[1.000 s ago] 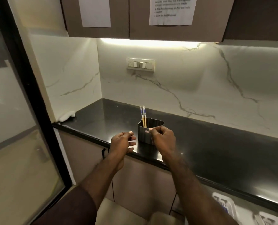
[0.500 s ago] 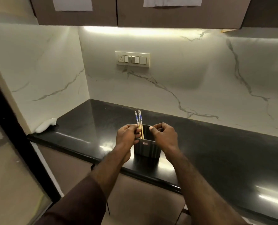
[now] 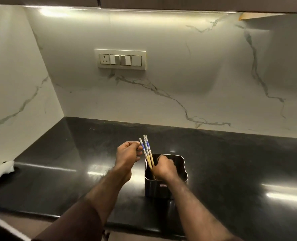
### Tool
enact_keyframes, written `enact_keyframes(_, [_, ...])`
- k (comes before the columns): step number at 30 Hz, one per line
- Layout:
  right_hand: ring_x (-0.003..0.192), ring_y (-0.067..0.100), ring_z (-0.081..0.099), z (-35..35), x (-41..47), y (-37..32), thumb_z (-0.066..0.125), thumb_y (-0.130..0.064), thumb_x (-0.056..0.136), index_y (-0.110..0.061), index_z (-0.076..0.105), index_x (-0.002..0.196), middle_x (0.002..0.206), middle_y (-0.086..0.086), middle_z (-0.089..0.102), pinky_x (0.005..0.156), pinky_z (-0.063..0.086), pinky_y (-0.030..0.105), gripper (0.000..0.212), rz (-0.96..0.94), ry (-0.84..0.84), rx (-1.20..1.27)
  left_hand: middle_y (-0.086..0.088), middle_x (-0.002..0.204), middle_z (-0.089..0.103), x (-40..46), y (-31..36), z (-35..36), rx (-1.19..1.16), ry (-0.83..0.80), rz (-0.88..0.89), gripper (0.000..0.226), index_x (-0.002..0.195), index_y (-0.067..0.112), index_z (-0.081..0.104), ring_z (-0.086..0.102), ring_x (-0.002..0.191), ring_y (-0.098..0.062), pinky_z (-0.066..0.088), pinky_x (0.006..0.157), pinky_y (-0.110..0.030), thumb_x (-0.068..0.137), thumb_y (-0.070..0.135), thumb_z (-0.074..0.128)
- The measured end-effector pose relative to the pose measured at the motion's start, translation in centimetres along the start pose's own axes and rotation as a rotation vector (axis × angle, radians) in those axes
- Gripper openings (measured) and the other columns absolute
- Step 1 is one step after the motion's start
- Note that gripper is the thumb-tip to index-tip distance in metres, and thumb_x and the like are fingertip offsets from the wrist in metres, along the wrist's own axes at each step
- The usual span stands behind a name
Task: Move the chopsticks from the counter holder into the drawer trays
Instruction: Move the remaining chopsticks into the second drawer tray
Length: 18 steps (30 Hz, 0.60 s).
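Note:
A dark metal holder [image 3: 165,187] stands on the black counter [image 3: 231,162] near its front edge. Several wooden chopsticks [image 3: 148,152] with blue-and-white tops lean out of its left side. My left hand [image 3: 127,154] is just left of the holder and pinches the patterned top of one chopstick between thumb and fingertips. My right hand [image 3: 165,168] reaches down into the holder's mouth, its fingers curled by the lower shafts of the chopsticks; I cannot tell whether they close on a shaft. The drawer trays are out of view.
A white cloth [image 3: 0,173] lies at the counter's far left by the side wall. A switch and socket plate [image 3: 120,59] sits on the marble backsplash. Wall cabinets hang overhead. The counter's front edge runs along the bottom.
The view has tilted down and closer. My left hand has taken hold of a chopstick top. My right hand has moved from the holder's rim down into it.

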State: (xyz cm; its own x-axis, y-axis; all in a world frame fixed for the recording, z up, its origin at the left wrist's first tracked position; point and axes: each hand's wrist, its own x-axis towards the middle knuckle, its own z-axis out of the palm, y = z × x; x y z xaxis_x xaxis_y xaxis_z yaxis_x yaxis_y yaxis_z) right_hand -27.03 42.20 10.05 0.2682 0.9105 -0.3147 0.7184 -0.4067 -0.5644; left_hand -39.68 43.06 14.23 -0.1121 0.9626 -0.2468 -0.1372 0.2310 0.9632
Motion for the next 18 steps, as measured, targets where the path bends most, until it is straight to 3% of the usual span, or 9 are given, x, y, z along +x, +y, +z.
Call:
enact_keyframes(5, [0.105, 0.029, 0.065, 1.3, 2.0, -0.2, 0.067, -0.021, 0.085, -0.013, 0.063, 0.113, 0.117, 0.011, 0.065, 0.09, 0.057, 0.042, 0.029, 0.064, -0.073, -0.021, -0.015, 0.097, 0.071, 2.6, -1.0, 0.3, 0.008, -0.039, -0.028, 0.014, 0.1, 0.006, 0.066, 0.065, 0.084, -0.021, 0.053, 0.077, -0.035, 0.094, 0.01, 0.054])
enact_keyframes(12, [0.104, 0.027, 0.065, 1.8, 3.3, -0.2, 0.064, -0.012, 0.082, -0.016, 0.068, 0.11, 0.114, 0.009, 0.067, 0.091, 0.055, 0.039, 0.029, 0.067, -0.1, 0.035, -0.014, 0.094, 0.071, 4.7, -1.4, 0.2, -0.005, -0.049, -0.034, 0.01, 0.094, 0.01, 0.064, 0.065, 0.085, -0.025, 0.054, 0.087, -0.044, 0.093, 0.007, 0.055])
enact_keyframes(18, [0.096, 0.019, 0.068, 1.5, 3.9, 0.4, 0.075, -0.021, 0.08, -0.021, 0.076, 0.091, 0.102, 0.003, 0.073, 0.088, 0.058, 0.04, 0.011, 0.059, -0.114, 0.105, -0.017, 0.101, 0.069, 5.6, -1.7, 0.4, -0.02, -0.02, -0.023, 0.009, 0.096, 0.008, 0.066, 0.065, 0.085, -0.024, 0.055, 0.078, -0.036, 0.09, 0.005, 0.06])
